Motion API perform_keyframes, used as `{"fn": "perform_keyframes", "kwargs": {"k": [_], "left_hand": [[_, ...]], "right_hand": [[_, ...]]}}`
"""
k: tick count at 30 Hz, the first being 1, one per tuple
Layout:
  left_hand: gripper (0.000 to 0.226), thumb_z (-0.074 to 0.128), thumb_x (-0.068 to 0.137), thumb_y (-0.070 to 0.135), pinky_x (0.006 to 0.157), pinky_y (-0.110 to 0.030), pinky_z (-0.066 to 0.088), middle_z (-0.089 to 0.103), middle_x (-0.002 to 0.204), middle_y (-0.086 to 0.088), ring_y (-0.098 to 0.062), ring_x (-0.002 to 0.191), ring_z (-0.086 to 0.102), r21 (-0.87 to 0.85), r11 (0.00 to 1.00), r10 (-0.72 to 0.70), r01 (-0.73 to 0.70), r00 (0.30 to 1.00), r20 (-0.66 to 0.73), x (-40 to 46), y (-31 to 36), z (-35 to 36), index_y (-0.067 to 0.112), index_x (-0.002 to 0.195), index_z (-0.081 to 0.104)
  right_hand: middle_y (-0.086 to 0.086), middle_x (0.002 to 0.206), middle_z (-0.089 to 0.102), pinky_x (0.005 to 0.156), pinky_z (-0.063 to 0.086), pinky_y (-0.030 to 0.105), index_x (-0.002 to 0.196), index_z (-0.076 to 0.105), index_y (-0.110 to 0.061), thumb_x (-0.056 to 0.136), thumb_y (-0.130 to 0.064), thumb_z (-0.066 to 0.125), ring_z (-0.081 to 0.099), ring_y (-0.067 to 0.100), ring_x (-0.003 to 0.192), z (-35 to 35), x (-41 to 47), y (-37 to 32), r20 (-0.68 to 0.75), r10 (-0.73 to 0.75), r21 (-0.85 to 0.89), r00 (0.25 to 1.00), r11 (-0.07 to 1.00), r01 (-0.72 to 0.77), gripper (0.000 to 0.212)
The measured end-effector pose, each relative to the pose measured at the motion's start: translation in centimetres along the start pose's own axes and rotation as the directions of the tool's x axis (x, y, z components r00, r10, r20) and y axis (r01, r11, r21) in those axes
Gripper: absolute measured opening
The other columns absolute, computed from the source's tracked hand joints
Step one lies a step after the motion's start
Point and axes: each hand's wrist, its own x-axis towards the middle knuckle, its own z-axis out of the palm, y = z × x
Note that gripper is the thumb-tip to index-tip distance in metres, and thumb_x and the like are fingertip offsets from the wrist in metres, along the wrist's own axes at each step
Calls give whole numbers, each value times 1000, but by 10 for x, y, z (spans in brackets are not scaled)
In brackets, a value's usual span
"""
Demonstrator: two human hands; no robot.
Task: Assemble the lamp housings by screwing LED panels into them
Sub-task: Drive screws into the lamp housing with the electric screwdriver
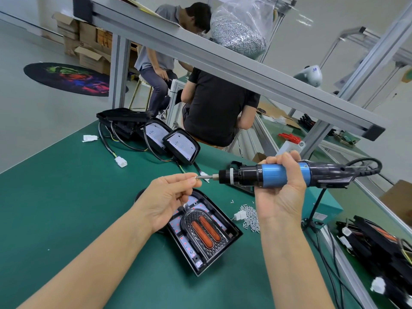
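Head view: the right hand (pixel 284 188) is raised above the bench, palm turned toward the camera, fingers curled tight round the blue barrel of an electric screwdriver (pixel 281 175) held level with its bit pointing left. The left hand (pixel 169 197) is lifted opposite, thumb and forefinger pinching a small screw (pixel 197 177) right at the bit's tip, the other fingers loosely bent. Directly under the left hand, on the green mat (pixel 66 208), lies the open lamp housing (pixel 207 237), black, with its LED panel (pixel 178 221) seated inside and two orange strips in the middle; the hand partly covers its rounded end. Just right of the housing, a pile of loose screws (pixel 250 216) sits beside a white connector (pixel 240 215). Farther back on the mat stand more housings (pixel 180 144) with trailing cables. On the shelf above rests a bag of screws (pixel 239 27).
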Motion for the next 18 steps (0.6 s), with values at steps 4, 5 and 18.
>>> {"fn": "perform_keyframes", "kwargs": {"k": [4, 5, 18], "left_hand": [[10, 65, 80, 2, 60, -19, 43, 72, 76, -6, -7, 58, 51, 93, 994, 63, -60, 998, -22, 0, 2, 0, 4, 87, 73], [9, 66, 80, 3, 60, -18, 43, 72, 76, -6, -6, 58, 51, 106, 992, 75, -72, 997, -22, 0, 2, 0, 4, 86, 73], [12, 63, 82, 8, 65, -21, 43, 71, 74, -5, -9, 63, 51, 77, 997, 19, -22, 999, 35, 6, -3, 1, 3, 88, 72]], "right_hand": [[-4, 76, 60, 75, 55, 27, 93, 61, -22, 82, 3, 63, 60, 11, 63, 0, -1, -1, 13, -8, -6, 1000, 1000, 8, 28], [-4, 76, 60, 74, 55, 27, 93, 61, -22, 83, 4, 63, 60, 11, 63, 0, 0, -1, 16, -9, -8, 1000, 1000, 9, 28], [-3, 77, 58, 74, 54, 26, 99, 58, -23, 87, 4, 58, 59, 11, 67, -1, -5, 2, 161, -87, -92, 983, 990, 103, 29]]}}
